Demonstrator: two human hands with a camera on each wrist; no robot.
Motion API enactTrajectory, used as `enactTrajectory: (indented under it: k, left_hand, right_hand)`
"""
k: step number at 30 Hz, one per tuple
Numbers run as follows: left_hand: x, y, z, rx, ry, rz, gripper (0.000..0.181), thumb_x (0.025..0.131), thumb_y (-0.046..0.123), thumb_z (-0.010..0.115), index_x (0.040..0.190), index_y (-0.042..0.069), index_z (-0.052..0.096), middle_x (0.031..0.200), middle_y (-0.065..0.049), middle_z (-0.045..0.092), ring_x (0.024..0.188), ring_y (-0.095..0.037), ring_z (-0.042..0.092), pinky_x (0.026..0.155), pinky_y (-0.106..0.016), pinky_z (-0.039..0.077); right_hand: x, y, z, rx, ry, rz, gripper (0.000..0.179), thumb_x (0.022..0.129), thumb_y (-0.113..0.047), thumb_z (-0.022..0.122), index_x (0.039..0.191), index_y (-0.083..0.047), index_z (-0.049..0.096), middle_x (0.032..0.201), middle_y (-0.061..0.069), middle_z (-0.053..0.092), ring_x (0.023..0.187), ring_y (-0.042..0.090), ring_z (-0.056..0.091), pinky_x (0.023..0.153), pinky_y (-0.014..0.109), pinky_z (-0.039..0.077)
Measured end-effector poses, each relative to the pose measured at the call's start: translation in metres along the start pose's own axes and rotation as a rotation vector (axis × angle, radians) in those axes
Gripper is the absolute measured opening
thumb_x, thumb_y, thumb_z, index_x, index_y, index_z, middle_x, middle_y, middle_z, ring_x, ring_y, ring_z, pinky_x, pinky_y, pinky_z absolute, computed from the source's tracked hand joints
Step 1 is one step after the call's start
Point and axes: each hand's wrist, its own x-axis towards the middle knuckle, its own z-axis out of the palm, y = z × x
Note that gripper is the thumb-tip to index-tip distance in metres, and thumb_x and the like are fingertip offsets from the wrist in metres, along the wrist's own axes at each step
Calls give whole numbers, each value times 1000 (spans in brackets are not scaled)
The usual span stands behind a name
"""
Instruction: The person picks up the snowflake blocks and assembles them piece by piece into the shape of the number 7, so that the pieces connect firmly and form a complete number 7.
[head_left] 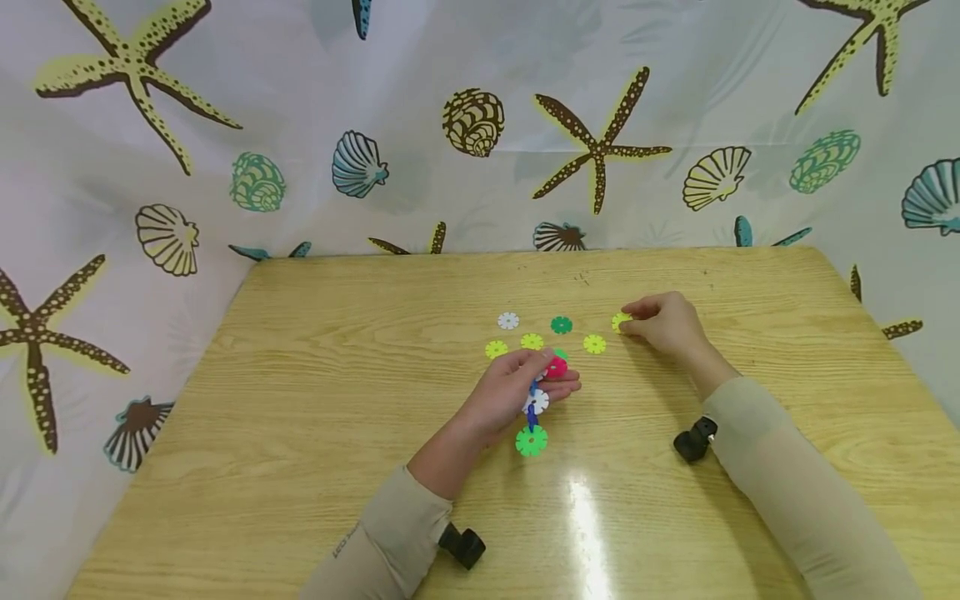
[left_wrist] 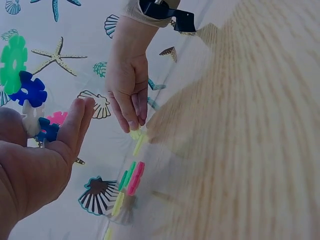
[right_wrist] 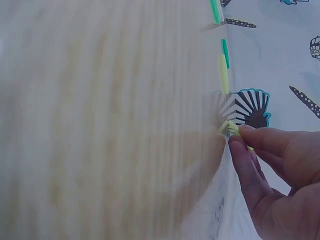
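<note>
Pinching linked discs [head_left: 542, 405], left hand [head_left: 507, 387], some fingers straight; right hand [head_left: 670, 326], fingertips nipping yellow disc [head_left: 618, 322].

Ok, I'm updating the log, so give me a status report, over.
Left grip holding linked discs. Right grip pinching yellow disc. Loose yellow disc between them in head view; no obvious obstruction.

Yellow disc [head_left: 617, 322] partly behind the right hand [head_left: 666, 324]

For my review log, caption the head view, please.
Left hand holds linked notched discs while the right hand pinches a yellow disc at a wooden table.
</note>
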Motion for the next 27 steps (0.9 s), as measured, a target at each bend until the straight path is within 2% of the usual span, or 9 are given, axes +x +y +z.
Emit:
enactTrajectory:
  k: [4,6,12,16,23,27]
  left_hand:
    - [0,1,0,-19,-1,-3,44,108,29,45,123,-11,54,125,-26,66,116,-31,68,94,-31,56]
    - [0,1,0,-23,0,-4,44,108,30,46,123,-11,54,126,-26,66,116,-31,68,94,-31,56]
    - [-1,0,-1,-17,9,-12,44,108,30,45,123,-11,54,125,-26,66,116,-31,68,94,-32,56]
    - [-2,1,-1,-5,1,-4,44,108,30,45,123,-10,53,126,-26,66,116,-31,68,94,-32,56]
    - [-1,1,-1,5,-3,3,42,107,30,46,123,-9,52,125,-25,66,116,-30,68,94,-31,56]
    - [0,1,-2,18,0,6,42,107,30,46,123,-8,54,125,-24,67,115,-30,68,93,-31,56]
  right_hand:
    - [-1,1,-1,62,-2,8,34,93,-15,71,124,0,69,117,19,65,92,20,69,74,22,58]
    - [-2,1,-2,91,-1,12,34,93,-15,71,124,0,68,120,19,65,88,16,70,71,18,58]
    - [-9,3,-5,283,-33,24,37,94,-13,70,128,2,65,132,22,62,87,4,70,85,26,60]
    - [-18,1,-7,393,-45,15,41,94,-12,69,131,4,62,133,25,60,86,0,70,90,31,58]
    - [-33,-4,-5,476,-46,-2,41,95,-11,68,130,7,61,131,26,60,87,1,72,85,24,59]
    - [-42,-8,-1,497,-65,-13,39,95,-9,67,129,8,61,130,25,59,87,2,72,85,25,59]
